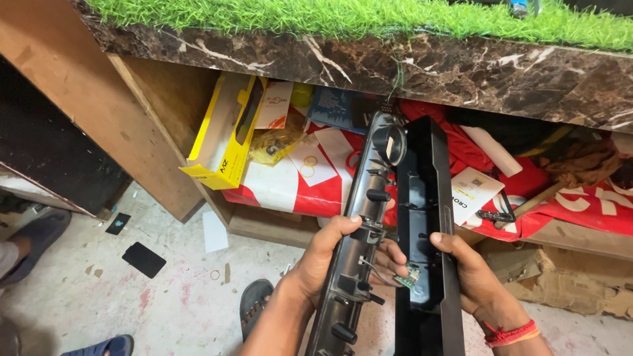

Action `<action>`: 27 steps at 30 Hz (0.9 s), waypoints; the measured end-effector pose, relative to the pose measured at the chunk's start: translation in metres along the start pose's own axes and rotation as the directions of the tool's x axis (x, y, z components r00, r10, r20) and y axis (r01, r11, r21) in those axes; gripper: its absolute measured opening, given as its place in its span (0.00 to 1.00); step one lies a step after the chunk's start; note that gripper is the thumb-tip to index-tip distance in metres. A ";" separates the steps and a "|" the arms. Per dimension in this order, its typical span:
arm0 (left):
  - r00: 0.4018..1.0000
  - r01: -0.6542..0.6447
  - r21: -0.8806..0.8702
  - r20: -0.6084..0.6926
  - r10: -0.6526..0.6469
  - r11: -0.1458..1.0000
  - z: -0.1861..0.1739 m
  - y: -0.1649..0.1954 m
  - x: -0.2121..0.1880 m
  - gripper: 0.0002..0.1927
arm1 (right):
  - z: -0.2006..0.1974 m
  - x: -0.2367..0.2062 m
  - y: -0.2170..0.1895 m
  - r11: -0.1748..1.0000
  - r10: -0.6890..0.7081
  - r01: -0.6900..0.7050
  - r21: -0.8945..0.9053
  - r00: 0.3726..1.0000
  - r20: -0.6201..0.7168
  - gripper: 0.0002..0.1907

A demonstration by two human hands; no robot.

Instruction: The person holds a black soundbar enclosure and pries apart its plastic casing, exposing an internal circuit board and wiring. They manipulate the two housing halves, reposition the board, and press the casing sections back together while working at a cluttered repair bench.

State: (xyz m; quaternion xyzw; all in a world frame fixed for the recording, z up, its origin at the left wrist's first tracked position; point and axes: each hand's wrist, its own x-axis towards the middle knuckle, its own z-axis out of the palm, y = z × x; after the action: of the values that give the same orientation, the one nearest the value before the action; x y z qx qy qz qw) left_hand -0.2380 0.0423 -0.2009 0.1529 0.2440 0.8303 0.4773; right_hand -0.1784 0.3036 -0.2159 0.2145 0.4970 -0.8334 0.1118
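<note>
Black plastic makes up both long halves of an opened speaker bar held upright in front of a cluttered shelf. The front panel (359, 217), grey-black with round posts and a ring opening near its top, sits in the left hand (326, 260); the thumb lies across its face and the fingers curl round behind, closed on the panel. The back shell (428, 217), a deep hollow trough, rests in the right hand (471, 273), thumb hooked over its edge and fingers wrapped round the outer wall. A small green circuit board (409, 277) hangs between the halves on thin wires (374, 267).

Both halves look light and fairly stiff, though long enough to flex; I judge the safest hold is mid-length on the plain side walls, away from the posts, and the wires and board look fragile if the halves are pulled apart.

Behind stands the wooden shelf (155, 105) under a dark marble-patterned edge (461, 69) topped with artificial grass (330, 14). A yellow box (224, 132), red bags (290, 188) and papers fill it. A sandal (254, 303) lies on the floor below.
</note>
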 end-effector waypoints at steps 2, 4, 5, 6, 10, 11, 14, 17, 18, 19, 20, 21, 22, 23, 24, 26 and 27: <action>0.999 -0.049 0.000 -0.012 0.049 0.999 0.003 0.001 -0.004 0.40 | 0.002 0.000 0.001 1.000 -0.002 0.003 -0.009 1.000 0.027 0.25; 0.997 -0.075 -0.017 0.003 0.075 0.997 0.008 0.003 -0.006 0.40 | 0.004 -0.001 0.001 1.000 0.007 -0.006 -0.025 1.000 0.015 0.26; 0.997 -0.080 -0.005 0.011 0.080 0.997 0.010 0.004 -0.007 0.40 | 0.005 -0.001 0.001 1.000 0.008 -0.008 -0.025 1.000 0.016 0.26; 0.996 -0.085 0.007 0.020 0.085 0.996 0.012 0.006 -0.008 0.40 | 0.007 -0.001 0.000 1.000 0.010 -0.010 -0.026 1.000 0.017 0.26; 0.993 -0.112 0.032 0.043 0.111 0.993 0.018 0.009 -0.008 0.43 | 0.010 -0.002 0.000 0.997 0.034 -0.038 -0.073 0.998 -0.061 0.25; 0.992 -0.116 0.029 0.042 0.115 0.993 0.018 0.010 -0.011 0.43 | 0.013 -0.002 0.002 0.997 0.033 -0.034 -0.069 0.999 -0.013 0.25; 0.990 -0.129 0.033 0.053 0.127 0.991 0.016 0.011 -0.014 0.42 | 0.016 -0.002 0.004 0.998 0.028 -0.019 -0.054 0.985 0.170 0.25; 0.990 -0.134 0.071 0.059 0.130 0.988 0.013 0.009 -0.016 0.39 | 0.020 -0.005 0.003 1.000 0.016 -0.007 -0.026 0.927 0.375 0.25; 0.991 -0.129 0.093 0.045 0.126 0.987 0.011 0.009 -0.015 0.38 | 0.022 -0.006 0.003 1.000 0.011 -0.007 -0.011 0.912 0.410 0.24; 0.992 -0.124 0.116 0.032 0.121 0.985 0.010 0.008 -0.014 0.38 | 0.023 -0.006 0.002 1.000 0.005 -0.008 0.005 0.896 0.444 0.24; 0.993 -0.117 0.124 0.013 0.117 0.985 0.008 0.008 -0.014 0.38 | 0.026 -0.007 0.002 1.000 0.013 -0.015 0.002 0.919 0.394 0.24; 0.994 -0.111 0.133 -0.006 0.113 0.985 0.007 0.008 -0.013 0.38 | 0.028 -0.007 0.002 1.000 0.021 -0.022 -0.001 0.939 0.344 0.25; 0.994 -0.104 0.142 -0.024 0.109 0.984 0.006 0.008 -0.013 0.38 | 0.030 -0.008 0.002 1.000 0.029 -0.029 -0.004 0.956 0.294 0.25; 0.994 -0.104 0.139 -0.023 0.108 0.985 0.005 0.008 -0.014 0.37 | 0.031 -0.008 0.001 0.999 0.035 -0.034 -0.010 0.973 0.229 0.26; 0.994 -0.104 0.135 -0.021 0.107 0.985 0.005 0.009 -0.014 0.37 | 0.032 -0.007 0.000 0.999 0.041 -0.039 -0.015 0.985 0.165 0.26; 0.991 -0.115 0.128 -0.055 0.123 0.985 0.007 0.009 -0.013 0.35 | 0.032 -0.007 -0.001 0.999 0.041 -0.039 -0.022 0.994 0.102 0.27; 0.986 -0.127 0.126 -0.091 0.139 0.984 0.009 0.009 -0.011 0.33 | 0.032 -0.007 -0.002 0.999 0.033 -0.031 -0.024 0.994 0.107 0.28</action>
State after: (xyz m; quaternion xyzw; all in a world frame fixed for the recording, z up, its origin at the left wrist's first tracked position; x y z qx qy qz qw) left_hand -0.2349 0.0306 -0.1889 0.1555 0.3059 0.8509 0.3978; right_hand -0.1803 0.2762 -0.1981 0.1762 0.4960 -0.8362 0.1540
